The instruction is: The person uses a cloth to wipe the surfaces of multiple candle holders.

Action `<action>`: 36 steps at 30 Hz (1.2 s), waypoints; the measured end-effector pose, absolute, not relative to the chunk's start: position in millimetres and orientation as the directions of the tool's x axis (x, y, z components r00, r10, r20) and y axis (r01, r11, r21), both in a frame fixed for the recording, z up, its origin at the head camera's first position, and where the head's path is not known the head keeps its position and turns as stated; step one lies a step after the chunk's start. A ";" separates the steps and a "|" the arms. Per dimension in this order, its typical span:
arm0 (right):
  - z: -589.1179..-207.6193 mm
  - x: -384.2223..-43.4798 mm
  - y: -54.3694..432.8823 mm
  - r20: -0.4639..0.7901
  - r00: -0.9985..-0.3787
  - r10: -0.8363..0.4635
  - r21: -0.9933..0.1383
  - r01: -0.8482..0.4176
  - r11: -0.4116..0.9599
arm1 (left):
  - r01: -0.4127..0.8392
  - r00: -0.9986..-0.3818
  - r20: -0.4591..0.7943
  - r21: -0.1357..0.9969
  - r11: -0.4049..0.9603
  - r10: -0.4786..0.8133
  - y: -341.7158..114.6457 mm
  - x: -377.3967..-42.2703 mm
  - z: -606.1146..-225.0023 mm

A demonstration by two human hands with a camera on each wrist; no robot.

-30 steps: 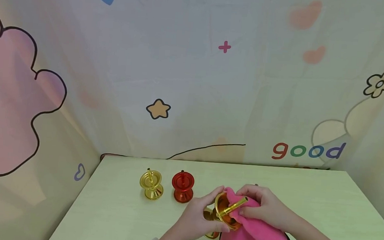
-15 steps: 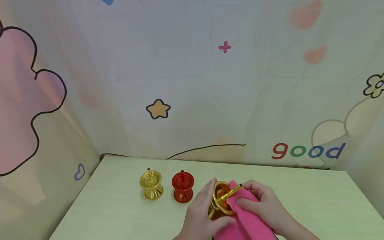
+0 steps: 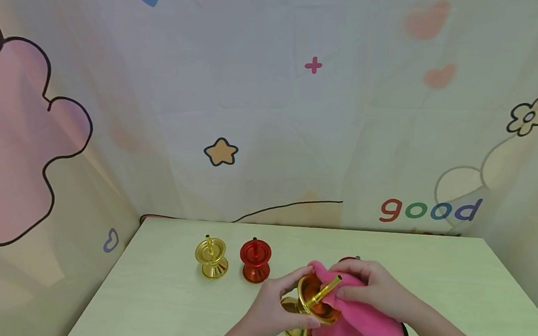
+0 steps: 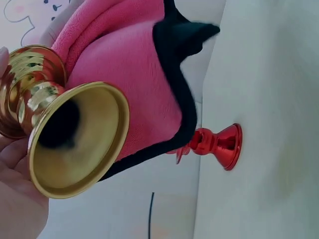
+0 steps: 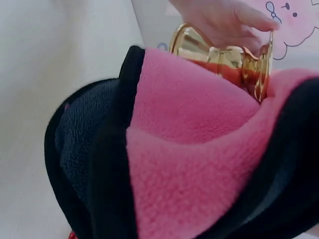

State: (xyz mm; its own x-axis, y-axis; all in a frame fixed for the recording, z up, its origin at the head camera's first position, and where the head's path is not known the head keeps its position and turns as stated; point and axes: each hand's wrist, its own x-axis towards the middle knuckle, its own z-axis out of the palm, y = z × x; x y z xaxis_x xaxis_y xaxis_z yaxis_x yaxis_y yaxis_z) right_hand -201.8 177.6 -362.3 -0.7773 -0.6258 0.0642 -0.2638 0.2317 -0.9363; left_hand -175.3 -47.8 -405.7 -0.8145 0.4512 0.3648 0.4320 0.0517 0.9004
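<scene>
A gold candle holder (image 3: 306, 291), with a thin tube rising from its cup, is held tilted above the table. My left hand (image 3: 266, 309) grips it with thumb and fingers around the cup; its hollow base (image 4: 97, 139) faces the left wrist camera. My right hand (image 3: 375, 291) pinches a pink cloth (image 3: 363, 328) with black edging and presses it against the inside of the cup, beside the tube. In the right wrist view the cloth (image 5: 192, 112) hangs in folds and covers most of the right hand.
A gold candle holder (image 3: 212, 258) and a red one (image 3: 255, 261) stand upright at the back left of the pale table (image 3: 157, 295). Behind my right hand another red thing (image 3: 348, 259) shows in part. A printed curtain (image 3: 273, 111) hangs behind.
The gold candle holder rose toward the table's back half a second ago, with straighter left fingers, and is lower again now. The cloth moved with it, and the red thing behind shows more.
</scene>
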 end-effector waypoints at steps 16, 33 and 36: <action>-370.6 -196.2 179.1 0.028 -0.874 -0.484 -0.918 -0.215 0.335 | 0.243 -0.961 0.261 0.954 -0.177 0.090 -50.3 -177.5 -403.7; -376.2 -178.0 153.7 0.176 -0.852 -0.493 -0.940 -0.294 0.172 | 0.295 -0.955 0.285 0.919 -0.263 -0.075 -31.1 -171.6 -406.7; -376.9 -178.7 152.9 0.162 -0.856 -0.491 -0.956 -0.259 0.137 | 0.299 -0.954 0.293 0.916 -0.266 -0.064 -31.2 -170.4 -406.9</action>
State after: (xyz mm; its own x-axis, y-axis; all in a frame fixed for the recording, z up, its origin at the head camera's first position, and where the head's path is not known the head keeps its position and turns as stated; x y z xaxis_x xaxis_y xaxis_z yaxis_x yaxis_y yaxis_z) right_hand -178.7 152.9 -376.9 -0.8558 -0.4914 0.1615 -0.2589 0.1367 -0.9562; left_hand -170.4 -31.2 -406.9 -0.9539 -0.0635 0.2933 0.2995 -0.2658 0.9163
